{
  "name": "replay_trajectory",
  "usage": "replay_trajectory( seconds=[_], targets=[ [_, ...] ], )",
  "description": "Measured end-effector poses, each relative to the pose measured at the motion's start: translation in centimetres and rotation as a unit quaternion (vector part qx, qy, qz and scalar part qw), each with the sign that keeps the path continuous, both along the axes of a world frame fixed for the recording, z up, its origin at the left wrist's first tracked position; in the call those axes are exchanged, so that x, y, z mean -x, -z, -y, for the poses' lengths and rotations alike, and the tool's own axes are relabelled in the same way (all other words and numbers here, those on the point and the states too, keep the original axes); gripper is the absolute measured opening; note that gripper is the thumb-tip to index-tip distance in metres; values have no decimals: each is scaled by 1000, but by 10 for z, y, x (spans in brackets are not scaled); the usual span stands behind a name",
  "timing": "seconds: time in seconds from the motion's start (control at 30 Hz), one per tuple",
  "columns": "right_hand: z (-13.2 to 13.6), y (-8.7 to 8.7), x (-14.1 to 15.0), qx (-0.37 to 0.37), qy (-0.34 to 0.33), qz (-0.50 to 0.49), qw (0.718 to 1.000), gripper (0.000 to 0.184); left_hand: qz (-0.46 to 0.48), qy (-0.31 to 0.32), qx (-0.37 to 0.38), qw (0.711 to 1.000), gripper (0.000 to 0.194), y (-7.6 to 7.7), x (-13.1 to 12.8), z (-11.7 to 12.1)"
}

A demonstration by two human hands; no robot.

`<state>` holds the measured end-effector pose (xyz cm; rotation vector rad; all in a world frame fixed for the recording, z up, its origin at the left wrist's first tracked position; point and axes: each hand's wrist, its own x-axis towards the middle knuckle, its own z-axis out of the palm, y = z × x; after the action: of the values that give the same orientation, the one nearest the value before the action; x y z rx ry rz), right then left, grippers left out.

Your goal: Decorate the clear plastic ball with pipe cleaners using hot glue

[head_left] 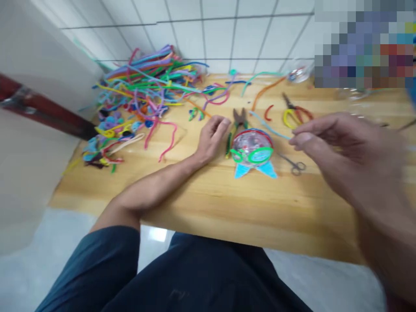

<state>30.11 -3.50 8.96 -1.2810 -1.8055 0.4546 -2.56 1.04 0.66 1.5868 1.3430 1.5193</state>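
My left hand (211, 138) rests on the table, loosely curled, with nothing visible in its fingers. Beside it lie pliers (240, 119) with green and yellow handles. My right hand (344, 156), partly blurred, is raised over the right side, thumb and forefinger pinched on the end of a light blue pipe cleaner (271, 129). Between the hands sits a clear round ball (251, 141) trimmed with a red and blue band, green pipe-cleaner rings and two light blue pointed pieces. Small scissors (296, 167) lie to its right.
A large heap of coloured pipe cleaners (152, 82) covers the back left of the wooden table (195, 199). Behind the ball are yellow-and-red-handled pliers (294, 113), a short red piece (268, 112) and an orange pipe cleaner (263, 93). A clear ball (297, 73) stands near the tiled wall.
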Motion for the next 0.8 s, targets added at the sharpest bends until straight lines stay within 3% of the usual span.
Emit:
replay_trajectory(
  seconds=[0.07, 0.13, 0.23, 0.33, 0.6, 0.8],
  targets=[
    [-14, -2, 45, -16, 16, -82, 996, 6, -42, -14, -39, 998, 58, -1, 0, 2],
    [-20, 16, 63, -11, 33, -161, 986, 13, -97, -13, -91, 991, 61, -4, 0, 7],
    [-16, 49, 60, 9, -6, -157, 987, 29, -172, 36, -137, 975, 69, -8, -2, 16],
    [-10, 63, 56, 33, -48, -144, 988, 41, -203, 114, -147, 961, 76, -11, -8, 25],
    [-6, 63, 73, 51, -102, -142, 983, 46, -190, 168, -103, 962, 65, -13, -17, 37],
    [-3, 63, 80, 91, -103, -165, 977, 43, -185, 192, -68, 961, 61, -17, -15, 39]
  ],
)
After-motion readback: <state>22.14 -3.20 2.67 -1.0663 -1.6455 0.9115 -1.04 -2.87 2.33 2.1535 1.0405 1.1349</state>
